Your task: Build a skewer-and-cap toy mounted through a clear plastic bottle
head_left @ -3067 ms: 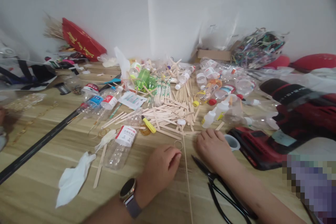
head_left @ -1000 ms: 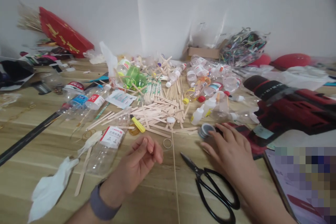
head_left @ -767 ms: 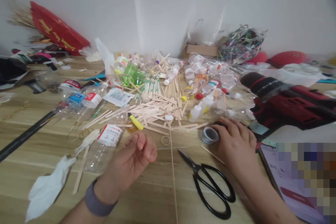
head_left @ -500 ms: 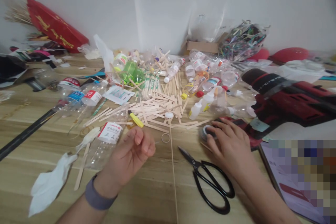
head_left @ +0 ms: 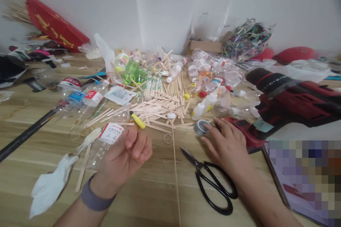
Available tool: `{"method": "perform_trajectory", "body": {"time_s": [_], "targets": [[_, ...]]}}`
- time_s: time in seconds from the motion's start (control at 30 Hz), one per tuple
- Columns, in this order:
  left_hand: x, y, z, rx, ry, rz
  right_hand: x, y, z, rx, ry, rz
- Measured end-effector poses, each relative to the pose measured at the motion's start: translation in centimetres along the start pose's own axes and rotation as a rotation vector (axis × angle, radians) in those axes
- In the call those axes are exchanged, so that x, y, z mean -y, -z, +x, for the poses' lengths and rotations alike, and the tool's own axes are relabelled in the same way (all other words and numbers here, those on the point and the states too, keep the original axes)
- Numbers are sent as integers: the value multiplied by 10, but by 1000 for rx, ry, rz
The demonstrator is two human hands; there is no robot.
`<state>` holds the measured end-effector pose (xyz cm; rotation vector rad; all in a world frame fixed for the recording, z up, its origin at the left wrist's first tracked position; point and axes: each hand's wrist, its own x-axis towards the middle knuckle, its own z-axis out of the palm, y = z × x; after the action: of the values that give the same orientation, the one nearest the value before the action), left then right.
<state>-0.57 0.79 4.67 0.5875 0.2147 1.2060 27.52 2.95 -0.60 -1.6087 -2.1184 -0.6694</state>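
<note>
Left hand [head_left: 123,156] curls its fingers, pinch unclear; right hand [head_left: 229,147] spreads at spool's [head_left: 201,127] edge; tabletop [head_left: 154,188] shows beside stick [head_left: 176,177].

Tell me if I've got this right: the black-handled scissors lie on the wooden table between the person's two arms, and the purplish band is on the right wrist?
Not quite: the purplish band is on the wrist of the left hand, as the head view shows. The black-handled scissors do lie on the wooden table between the arms.
</note>
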Motion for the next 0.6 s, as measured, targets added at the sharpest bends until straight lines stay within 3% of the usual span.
{"method": "perform_trajectory", "body": {"time_s": [0.2, 0.33, 0.6], "targets": [[-4, -3, -6, 107, 40, -21, -5, -1, 4, 47, -5, -43], [-4, -4, -4, 95, 43, -22, -9, 3, 4, -78, -82, -121], [-7, -5, -8, 105, 12, -96, 0, 5, 2, -43, -75, -195]]}}
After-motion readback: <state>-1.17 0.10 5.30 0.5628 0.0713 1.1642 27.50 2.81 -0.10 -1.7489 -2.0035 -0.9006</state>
